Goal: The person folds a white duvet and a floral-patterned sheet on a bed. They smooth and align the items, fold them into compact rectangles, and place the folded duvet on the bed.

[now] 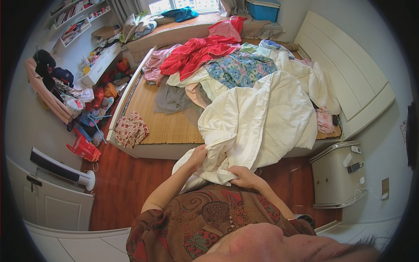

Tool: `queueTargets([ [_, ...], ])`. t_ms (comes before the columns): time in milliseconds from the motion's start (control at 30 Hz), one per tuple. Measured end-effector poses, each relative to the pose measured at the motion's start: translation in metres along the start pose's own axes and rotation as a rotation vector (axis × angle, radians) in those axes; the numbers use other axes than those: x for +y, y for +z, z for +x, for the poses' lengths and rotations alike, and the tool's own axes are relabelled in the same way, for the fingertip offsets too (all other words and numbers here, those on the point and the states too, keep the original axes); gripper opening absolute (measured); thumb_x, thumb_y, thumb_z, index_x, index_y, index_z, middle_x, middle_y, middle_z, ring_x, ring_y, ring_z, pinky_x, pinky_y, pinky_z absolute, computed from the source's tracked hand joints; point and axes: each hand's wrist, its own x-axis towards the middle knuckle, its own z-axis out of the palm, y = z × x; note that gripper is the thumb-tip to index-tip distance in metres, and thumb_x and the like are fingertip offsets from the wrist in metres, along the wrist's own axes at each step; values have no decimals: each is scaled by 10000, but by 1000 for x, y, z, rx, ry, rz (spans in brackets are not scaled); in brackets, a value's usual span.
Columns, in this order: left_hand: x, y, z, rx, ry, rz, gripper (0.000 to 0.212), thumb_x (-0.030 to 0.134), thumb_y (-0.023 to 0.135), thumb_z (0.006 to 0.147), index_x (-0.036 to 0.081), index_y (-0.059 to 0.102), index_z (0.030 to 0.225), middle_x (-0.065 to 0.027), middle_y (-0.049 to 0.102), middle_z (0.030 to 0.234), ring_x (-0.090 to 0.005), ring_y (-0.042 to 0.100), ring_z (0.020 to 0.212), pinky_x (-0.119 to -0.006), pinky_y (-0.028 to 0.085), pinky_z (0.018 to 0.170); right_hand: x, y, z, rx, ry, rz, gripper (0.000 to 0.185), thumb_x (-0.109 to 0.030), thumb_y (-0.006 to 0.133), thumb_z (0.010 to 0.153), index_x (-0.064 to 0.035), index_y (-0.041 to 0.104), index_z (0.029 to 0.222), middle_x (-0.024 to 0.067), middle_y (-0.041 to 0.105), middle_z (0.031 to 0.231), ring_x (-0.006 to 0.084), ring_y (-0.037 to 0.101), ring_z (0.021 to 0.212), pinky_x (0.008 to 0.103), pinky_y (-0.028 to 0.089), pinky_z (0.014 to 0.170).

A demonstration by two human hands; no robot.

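Observation:
A white quilt (252, 121) spreads over the near side of the bed and hangs down its front in folds. My left hand (198, 155) grips a bunched part of it, fingers closed in the cloth. Lower and to the right, my right hand (244, 177) pinches the quilt's lower edge close to my body. Behind the quilt lie a blue floral cloth (242, 67) and a red cloth (196, 54), heaped together with other bedding. A bamboo mat (173, 127) shows on the bed's left part.
A crumpled floral cloth (132, 129) lies at the mat's near left corner. The headboard (347, 65) rises on the right, above a bedside cabinet (337, 177) with chargers. A white tower fan (62, 168) leans at the left, by a red bag (84, 147) on the wooden floor (131, 186).

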Motion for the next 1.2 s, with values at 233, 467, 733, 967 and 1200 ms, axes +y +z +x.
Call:
queueTargets([
  [233, -2, -1, 1, -20, 0, 2, 323, 45, 431, 869, -3, 618, 1127, -69, 665, 1043, -135, 621, 911, -275, 482, 817, 5, 2, -1, 3, -1, 10, 315, -143, 623, 813, -10, 623, 1099, 193, 641, 1047, 360, 604, 996, 387, 474, 873],
  [467, -1, 0, -1, -30, 15, -67, 308, 38, 433, 877, 0, 602, 1133, -56, 662, 1025, -125, 620, 909, -267, 484, 815, 7, 3, -1, -9, 1, 44, 310, -140, 624, 812, -12, 621, 1095, 193, 645, 1034, 355, 607, 986, 372, 473, 870],
  [733, -2, -3, -2, -44, 10, -83, 273, 47, 447, 899, 12, 604, 1119, -40, 660, 1024, -110, 617, 899, -257, 487, 797, 8, 4, -1, -3, 1, 43, 314, -132, 626, 803, -9, 620, 1091, 201, 643, 1016, 359, 609, 966, 379, 473, 841],
  [967, -1, 0, -5, -28, 14, -88, 268, 74, 468, 917, 12, 597, 1144, -41, 661, 1039, -111, 621, 909, -262, 490, 802, 13, 7, -1, 7, -22, 53, 311, -128, 628, 799, -8, 620, 1086, 201, 646, 997, 361, 615, 947, 377, 476, 831],
  [1200, -9, -2, -4, -41, 25, -133, 298, 74, 462, 924, 1, 582, 1186, -53, 658, 1078, -119, 626, 933, -266, 493, 822, 7, 4, 0, 15, 1, 56, 284, -143, 624, 799, -6, 625, 1048, 206, 647, 967, 363, 617, 938, 384, 476, 828],
])
